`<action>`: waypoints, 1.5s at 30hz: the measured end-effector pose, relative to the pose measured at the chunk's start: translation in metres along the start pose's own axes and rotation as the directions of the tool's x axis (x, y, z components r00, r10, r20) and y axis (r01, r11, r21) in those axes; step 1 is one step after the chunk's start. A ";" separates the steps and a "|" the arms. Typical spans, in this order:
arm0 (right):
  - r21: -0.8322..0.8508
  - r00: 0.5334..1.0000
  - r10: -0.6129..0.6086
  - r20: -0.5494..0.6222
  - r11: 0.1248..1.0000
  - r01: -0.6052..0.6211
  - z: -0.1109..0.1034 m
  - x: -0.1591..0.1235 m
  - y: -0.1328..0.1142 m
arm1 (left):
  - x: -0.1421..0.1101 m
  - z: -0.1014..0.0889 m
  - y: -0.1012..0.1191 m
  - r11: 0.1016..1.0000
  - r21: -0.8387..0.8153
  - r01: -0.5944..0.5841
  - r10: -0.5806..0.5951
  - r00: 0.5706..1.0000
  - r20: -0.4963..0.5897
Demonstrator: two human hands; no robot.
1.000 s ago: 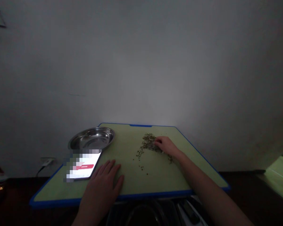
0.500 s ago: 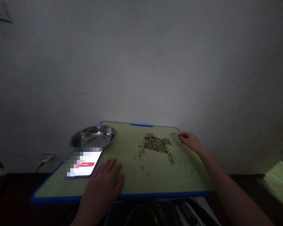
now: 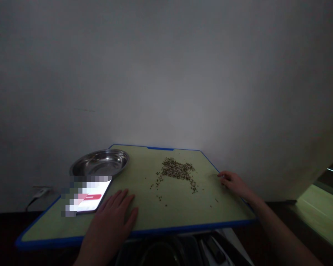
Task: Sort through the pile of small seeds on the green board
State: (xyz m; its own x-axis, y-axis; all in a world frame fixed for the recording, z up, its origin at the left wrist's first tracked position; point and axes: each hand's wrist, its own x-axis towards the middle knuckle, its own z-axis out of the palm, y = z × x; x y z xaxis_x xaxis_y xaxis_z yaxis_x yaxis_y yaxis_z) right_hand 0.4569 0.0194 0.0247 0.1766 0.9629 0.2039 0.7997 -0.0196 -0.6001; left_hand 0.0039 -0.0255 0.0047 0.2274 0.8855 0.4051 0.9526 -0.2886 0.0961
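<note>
A pile of small dark grains (image 3: 176,170) lies on a pale green board (image 3: 147,210) with blue edging, with stray grains trailing toward the front. My left hand (image 3: 111,212) rests flat at the board's front left, fingers stretched out, next to a lit phone (image 3: 90,195). At the board's right edge is my right hand (image 3: 234,183), to the right of the pile. Its fingers are drawn together. A faint, thin shape shows at their tips, too blurred to name.
A shiny steel basin (image 3: 100,162) stands at the back left, behind the phone. A grey wall (image 3: 166,81) rises behind the board. Below the front edge are dark items (image 3: 166,253), hard to make out. A plug with a cable (image 3: 40,192) is at the wall, left.
My right hand has come nearer and slightly right, away from the pile. The pale, see-through shape at its fingers shows less. My left hand stays flat; the whole view has shifted a little.
</note>
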 end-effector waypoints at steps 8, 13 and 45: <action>-0.046 0.996 -0.073 0.058 0.996 0.076 0.014 -0.036 -0.029 | -0.001 -0.002 0.000 1.000 0.008 -0.007 0.007 1.000 0.011; -0.012 0.986 -0.146 0.076 0.989 0.147 0.032 -0.049 -0.059 | -0.001 0.000 -0.001 0.999 -0.036 -0.010 0.009 0.999 -0.045; 0.209 0.944 -0.308 0.118 0.937 0.280 0.077 -0.046 -0.123 | -0.004 -0.001 0.001 0.999 -0.026 -0.034 0.033 0.998 -0.058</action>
State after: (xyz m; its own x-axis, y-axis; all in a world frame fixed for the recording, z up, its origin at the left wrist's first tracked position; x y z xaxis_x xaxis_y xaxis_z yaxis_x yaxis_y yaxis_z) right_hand 0.3066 -0.0015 0.0293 -0.1473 0.9468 0.2862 0.6789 0.3072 -0.6668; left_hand 0.0042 -0.0299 0.0036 0.2461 0.8528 0.4605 0.9388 -0.3278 0.1055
